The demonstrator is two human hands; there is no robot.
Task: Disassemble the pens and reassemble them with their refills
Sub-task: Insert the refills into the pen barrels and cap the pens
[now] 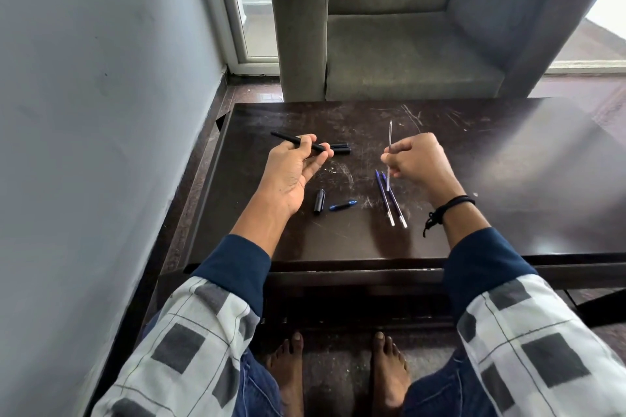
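I list, nearest first: two blue refills (388, 206) lying side by side on the table (474, 230), with a black cap (318, 201) and a blue tip piece (342, 205) near them. The left hand (294, 169) pinches the black barrel (288, 138). The right hand (415, 159) pinches a pale refill (390, 135). Beyond them lies a black pen part (340, 148).

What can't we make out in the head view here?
Head view only.
Black pieces beyond the left hand holding the pen barrel: fingers cover their near ends, count unclear.
Refill in the right hand: middle hidden by fingers.
Small blue part: too small to identify.
Table, right side: washed out by glare.
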